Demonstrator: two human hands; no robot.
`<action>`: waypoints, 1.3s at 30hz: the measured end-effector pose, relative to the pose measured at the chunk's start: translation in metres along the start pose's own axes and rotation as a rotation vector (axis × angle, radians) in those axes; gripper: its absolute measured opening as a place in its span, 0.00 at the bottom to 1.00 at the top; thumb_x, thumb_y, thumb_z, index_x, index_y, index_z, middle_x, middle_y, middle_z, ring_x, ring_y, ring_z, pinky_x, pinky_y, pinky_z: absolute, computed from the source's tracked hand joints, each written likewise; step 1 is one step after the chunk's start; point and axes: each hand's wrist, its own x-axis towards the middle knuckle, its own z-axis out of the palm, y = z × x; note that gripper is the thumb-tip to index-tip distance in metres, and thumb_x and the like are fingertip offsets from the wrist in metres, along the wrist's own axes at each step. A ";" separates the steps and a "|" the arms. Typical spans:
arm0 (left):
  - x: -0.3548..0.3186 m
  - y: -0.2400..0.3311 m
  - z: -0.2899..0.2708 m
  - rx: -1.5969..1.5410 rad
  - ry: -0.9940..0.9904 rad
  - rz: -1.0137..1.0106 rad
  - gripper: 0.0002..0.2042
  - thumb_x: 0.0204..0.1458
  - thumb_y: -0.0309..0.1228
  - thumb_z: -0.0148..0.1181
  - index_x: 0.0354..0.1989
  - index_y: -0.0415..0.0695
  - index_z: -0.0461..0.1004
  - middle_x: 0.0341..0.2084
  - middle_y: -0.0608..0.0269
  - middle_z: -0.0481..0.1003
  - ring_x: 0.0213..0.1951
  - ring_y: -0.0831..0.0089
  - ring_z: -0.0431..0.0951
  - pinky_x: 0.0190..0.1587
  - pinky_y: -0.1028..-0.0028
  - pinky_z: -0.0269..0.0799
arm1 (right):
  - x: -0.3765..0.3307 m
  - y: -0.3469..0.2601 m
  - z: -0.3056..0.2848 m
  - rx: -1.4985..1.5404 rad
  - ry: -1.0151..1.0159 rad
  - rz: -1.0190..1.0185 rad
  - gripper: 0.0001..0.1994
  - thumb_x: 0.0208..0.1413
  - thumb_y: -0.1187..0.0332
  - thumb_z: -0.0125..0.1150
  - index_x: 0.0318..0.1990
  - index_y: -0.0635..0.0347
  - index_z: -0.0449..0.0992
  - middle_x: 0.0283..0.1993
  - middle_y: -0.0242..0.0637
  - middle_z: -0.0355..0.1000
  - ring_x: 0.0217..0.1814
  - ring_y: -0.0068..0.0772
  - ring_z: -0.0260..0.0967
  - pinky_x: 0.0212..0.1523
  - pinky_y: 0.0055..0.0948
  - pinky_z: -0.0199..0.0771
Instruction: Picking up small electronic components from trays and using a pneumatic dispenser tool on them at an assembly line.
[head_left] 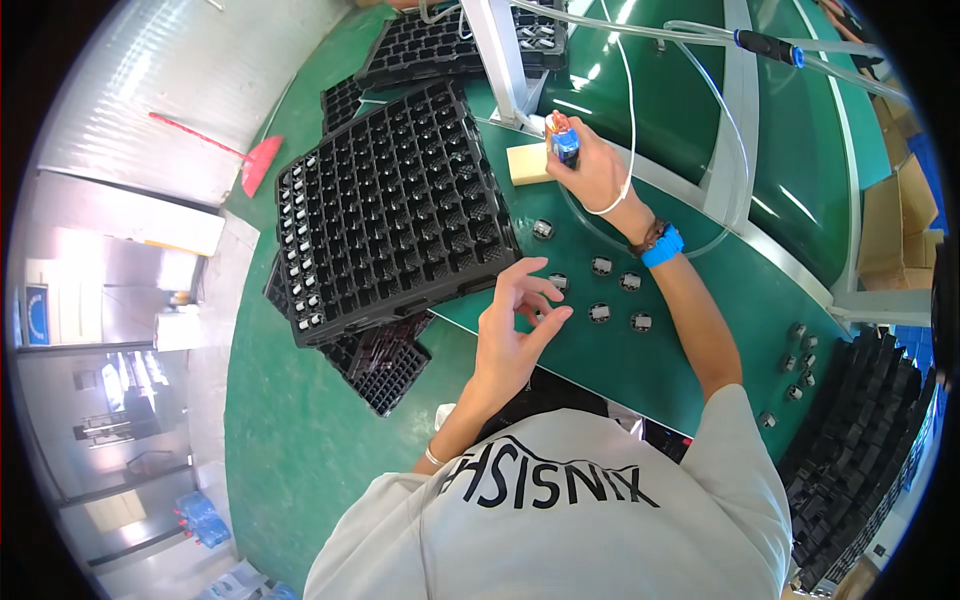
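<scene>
My right hand [598, 172] is wrapped round a small blue-and-black tool [565, 145] with a copper-orange top, whose exact kind I cannot make out. It is beside a pale yellow block [529, 165] on the green tabletop [690, 340]. My left hand [512, 330] hovers nearer to me at the table edge, thumb and fingers apart, with nothing visible between them. Just beyond its fingertips lies a small round part [558, 282], dark-edged with a silver middle. Similar parts [600, 313] are scattered to its right, and one [543, 229] lies farther off.
A large black compartment tray [400, 210] at left holds a row of small silver parts along its left side. More black trays [460, 45] are at the back, and others are stacked [850, 420] at right. A translucent hose [735, 130] hangs near a white metal post [495, 60].
</scene>
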 end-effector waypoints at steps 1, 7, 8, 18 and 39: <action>0.000 0.000 0.001 -0.002 -0.004 0.000 0.25 0.44 0.19 0.58 0.52 0.41 0.58 0.30 0.64 0.71 0.29 0.79 0.71 0.33 0.80 0.67 | 0.000 0.003 0.000 -0.003 0.001 0.003 0.16 0.44 0.65 0.57 0.41 0.59 0.65 0.29 0.49 0.69 0.32 0.50 0.68 0.30 0.39 0.68; 0.009 -0.007 -0.002 0.067 0.076 0.065 0.18 0.43 0.18 0.59 0.45 0.41 0.65 0.27 0.65 0.71 0.26 0.79 0.70 0.28 0.81 0.66 | -0.008 0.010 -0.021 0.350 -0.128 0.093 0.19 0.47 0.66 0.57 0.46 0.63 0.64 0.32 0.47 0.68 0.33 0.47 0.67 0.36 0.31 0.67; 0.013 -0.011 -0.004 0.069 0.105 0.078 0.17 0.44 0.18 0.58 0.44 0.40 0.67 0.27 0.64 0.71 0.27 0.79 0.70 0.28 0.80 0.66 | -0.010 0.006 -0.036 0.247 -0.205 0.075 0.19 0.47 0.67 0.57 0.46 0.64 0.64 0.33 0.46 0.69 0.33 0.44 0.68 0.37 0.30 0.67; 0.027 -0.003 0.010 0.060 -0.001 0.071 0.14 0.45 0.19 0.57 0.42 0.39 0.68 0.26 0.64 0.72 0.26 0.78 0.71 0.30 0.79 0.67 | -0.045 -0.013 -0.085 0.292 -0.511 0.050 0.20 0.47 0.67 0.59 0.48 0.64 0.64 0.28 0.44 0.69 0.28 0.38 0.67 0.32 0.27 0.66; 0.021 0.017 0.237 0.016 -0.568 0.585 0.17 0.42 0.20 0.56 0.43 0.40 0.64 0.38 0.55 0.67 0.42 0.59 0.68 0.42 0.64 0.66 | 0.020 -0.006 -0.138 0.454 -0.746 0.029 0.09 0.52 0.64 0.52 0.33 0.61 0.68 0.34 0.28 0.64 0.37 0.23 0.61 0.43 0.24 0.63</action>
